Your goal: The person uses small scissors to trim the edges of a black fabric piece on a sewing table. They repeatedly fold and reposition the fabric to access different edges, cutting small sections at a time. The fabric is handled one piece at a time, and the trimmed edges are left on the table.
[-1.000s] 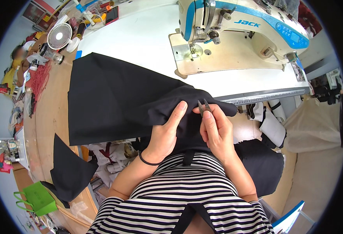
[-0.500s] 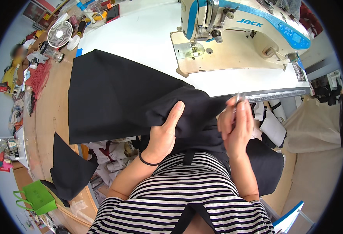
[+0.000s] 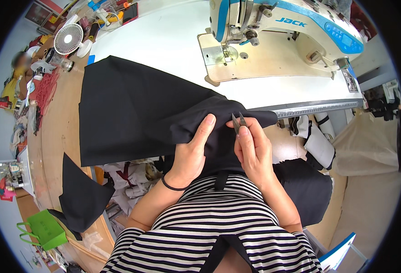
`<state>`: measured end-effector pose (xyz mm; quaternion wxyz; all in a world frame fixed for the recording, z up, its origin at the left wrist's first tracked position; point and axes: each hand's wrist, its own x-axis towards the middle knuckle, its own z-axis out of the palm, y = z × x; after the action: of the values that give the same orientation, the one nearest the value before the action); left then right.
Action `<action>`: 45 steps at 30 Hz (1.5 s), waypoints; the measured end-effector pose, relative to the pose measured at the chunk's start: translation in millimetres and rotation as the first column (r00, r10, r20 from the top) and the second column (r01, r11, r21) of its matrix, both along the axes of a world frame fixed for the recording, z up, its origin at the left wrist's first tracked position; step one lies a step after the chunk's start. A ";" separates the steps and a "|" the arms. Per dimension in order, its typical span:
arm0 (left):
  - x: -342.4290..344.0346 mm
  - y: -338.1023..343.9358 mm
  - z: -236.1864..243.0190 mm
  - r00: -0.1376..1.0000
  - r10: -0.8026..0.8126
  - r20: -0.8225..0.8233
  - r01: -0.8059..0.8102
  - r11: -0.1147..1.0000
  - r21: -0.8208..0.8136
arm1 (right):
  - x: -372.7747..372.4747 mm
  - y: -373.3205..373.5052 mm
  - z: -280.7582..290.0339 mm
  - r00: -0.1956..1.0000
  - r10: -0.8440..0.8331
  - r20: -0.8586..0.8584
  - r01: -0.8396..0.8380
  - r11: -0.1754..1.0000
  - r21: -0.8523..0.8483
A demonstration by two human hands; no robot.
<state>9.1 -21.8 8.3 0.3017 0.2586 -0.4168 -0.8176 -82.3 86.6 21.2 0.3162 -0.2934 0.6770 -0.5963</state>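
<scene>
A large piece of black fabric (image 3: pixel 123 113) lies over the front of the white sewing table (image 3: pixel 159 50), its crumpled part drawn down toward my lap. My left hand (image 3: pixel 189 157) grips that crumpled part, thumb on top and fingers hidden under the cloth. Just right of it, my right hand (image 3: pixel 252 150) holds small metal thread snips (image 3: pixel 239 122), blades pointing away from me over the fabric. Whether the blades touch the cloth I cannot tell. A sewing machine (image 3: pixel 282 27) stands on the table behind my hands, beside a ruler strip (image 3: pixel 316 108) along the front edge.
Cluttered wooden bench (image 3: pixel 41 141) at left with a fan (image 3: pixel 68 38), pink cord (image 3: pixel 48 91), black offcut (image 3: pixel 84 200) and green bag (image 3: pixel 45 230). Scraps (image 3: pixel 130 182) lie below the table, folded black cloth (image 3: pixel 307 191) at right. A blurred person (image 3: pixel 20 61) is at far left.
Half a second ago my right hand was farther right with the snips. It is back near my left thumb, over the fabric. My left hand has barely moved.
</scene>
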 end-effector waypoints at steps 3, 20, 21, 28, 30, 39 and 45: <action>-0.5 0.3 -1.5 1.000 0.013 0.016 -0.012 0.999 -0.052 | 0.5 0.4 1.1 1.000 -0.005 0.000 0.005 1.000 0.006; 1.9 1.8 2.7 0.995 -0.012 0.099 0.002 0.995 0.103 | -0.5 2.4 1.8 1.000 -0.010 -0.029 0.010 1.000 -0.011; 0.7 1.2 -1.7 0.999 -0.014 0.038 0.012 0.999 0.039 | 0.1 1.9 2.4 0.999 -0.013 -0.041 0.013 1.000 -0.008; 1.0 1.4 1.2 1.000 -0.019 0.006 0.019 1.000 0.024 | 1.7 0.3 2.3 0.996 -0.034 -0.079 0.035 0.999 0.011; 1.4 2.3 -0.8 1.000 -0.012 0.008 0.012 1.000 0.018 | 1.6 0.8 3.0 0.996 -0.031 -0.084 0.032 0.999 0.013; 7.2 1.5 -0.1 0.997 -0.030 0.074 0.021 0.992 0.125 | 1.1 0.5 0.4 0.999 -0.005 -0.051 0.004 1.000 -0.005; 5.2 0.9 -1.9 0.999 -0.031 0.039 0.028 0.996 0.087 | 2.1 0.3 4.9 0.999 -0.012 -0.050 0.014 1.000 0.025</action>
<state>14.3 -20.8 6.4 0.2697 0.2818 -0.3909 -0.8337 -80.2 86.9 26.1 0.2991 -0.2997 0.6939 -0.5824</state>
